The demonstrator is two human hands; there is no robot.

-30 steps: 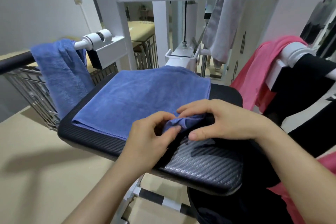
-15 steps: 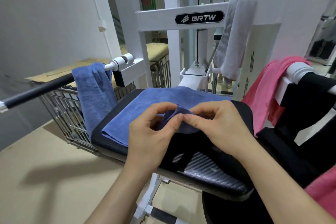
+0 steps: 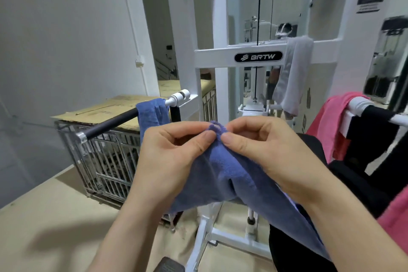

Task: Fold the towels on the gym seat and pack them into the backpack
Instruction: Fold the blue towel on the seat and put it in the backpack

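Both hands hold one blue towel [image 3: 229,174] up in the air in front of me. My left hand [image 3: 170,157] and my right hand [image 3: 267,150] each pinch its top edge, fingertips almost touching. The cloth hangs down from them and hides most of the black gym seat [image 3: 313,146]. A second blue towel [image 3: 152,112] is draped over the machine's left bar. A pink towel [image 3: 326,126] hangs over the right arm, and a grey-white towel [image 3: 291,77] hangs from the white crossbeam. A black mass at the lower right [image 3: 293,247] may be the backpack; I cannot tell.
The white BRTW gym machine frame [image 3: 220,57] stands straight ahead. A metal wire cage [image 3: 103,157] topped with cardboard sits at the left on the beige floor. Black fabric [image 3: 371,130] hangs on the right arm of the machine.
The blue towel lay flat on the seat; both hands pinched its near edge and lifted it clear, so it now hangs from my fingers. My view has tilted upward.
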